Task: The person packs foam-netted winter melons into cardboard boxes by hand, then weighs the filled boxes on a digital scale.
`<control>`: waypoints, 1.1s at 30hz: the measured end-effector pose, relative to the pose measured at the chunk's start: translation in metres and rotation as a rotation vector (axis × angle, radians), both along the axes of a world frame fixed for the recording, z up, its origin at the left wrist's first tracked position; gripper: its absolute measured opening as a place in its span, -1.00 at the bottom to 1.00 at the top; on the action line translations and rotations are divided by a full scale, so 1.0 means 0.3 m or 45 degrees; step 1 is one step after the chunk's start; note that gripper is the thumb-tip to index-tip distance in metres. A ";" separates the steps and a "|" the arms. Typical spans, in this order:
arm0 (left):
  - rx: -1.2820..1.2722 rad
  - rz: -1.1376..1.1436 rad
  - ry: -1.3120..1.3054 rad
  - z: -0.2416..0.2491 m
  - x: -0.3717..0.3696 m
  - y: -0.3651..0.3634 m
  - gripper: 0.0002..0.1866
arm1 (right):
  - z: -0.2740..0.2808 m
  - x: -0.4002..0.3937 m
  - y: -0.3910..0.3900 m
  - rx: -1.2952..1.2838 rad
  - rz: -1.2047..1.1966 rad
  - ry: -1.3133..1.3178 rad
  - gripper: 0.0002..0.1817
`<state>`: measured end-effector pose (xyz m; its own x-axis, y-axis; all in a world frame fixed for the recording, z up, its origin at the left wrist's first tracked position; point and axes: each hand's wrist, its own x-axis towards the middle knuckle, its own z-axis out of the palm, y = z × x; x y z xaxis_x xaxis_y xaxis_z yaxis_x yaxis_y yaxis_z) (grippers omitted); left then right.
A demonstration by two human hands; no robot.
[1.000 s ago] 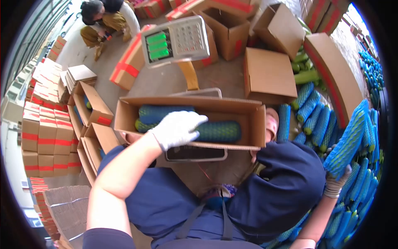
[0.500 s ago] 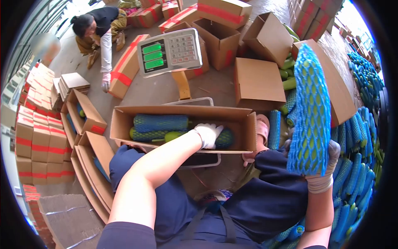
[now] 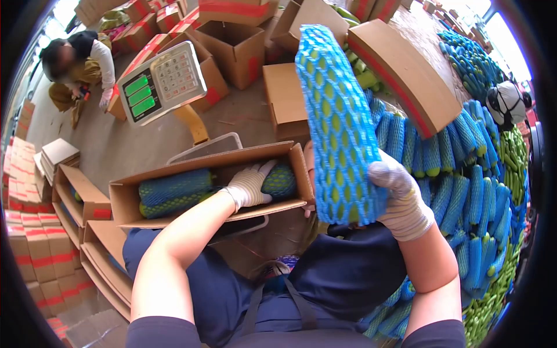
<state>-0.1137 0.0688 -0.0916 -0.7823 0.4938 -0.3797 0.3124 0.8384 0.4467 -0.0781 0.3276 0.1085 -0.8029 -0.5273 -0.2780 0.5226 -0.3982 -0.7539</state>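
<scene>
My right hand [image 3: 400, 194], in a pale knit glove, grips a long green gourd in a blue foam net [image 3: 336, 127], raised upright beside the box. My left hand [image 3: 250, 185], also gloved, is inside the long cardboard box [image 3: 130, 200], its fingers around a netted gourd [image 3: 279, 181] at the box's right end. Part of that gourd is hidden under the hand. Left of it in the same box lie more netted gourds [image 3: 175, 187]. The box rests on a scale, whose display [image 3: 162, 83] glows green on a yellow post.
Piles of netted gourds [image 3: 452, 203] and bare green ones [image 3: 510, 162] cover the right side. Open cartons [image 3: 232, 55] stand ahead, and stacked boxes [image 3: 40, 249] line the left. Another person [image 3: 78, 64] crouches at the far left by a carton.
The view has turned right. My right hand has brought the netted gourd inward, closer to the box. My left hand stays in the box, at the right-end gourd.
</scene>
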 end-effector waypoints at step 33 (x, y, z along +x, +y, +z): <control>0.410 0.584 0.721 0.412 0.067 -0.391 -0.65 | 0.067 0.123 -0.043 0.643 0.158 0.687 -0.38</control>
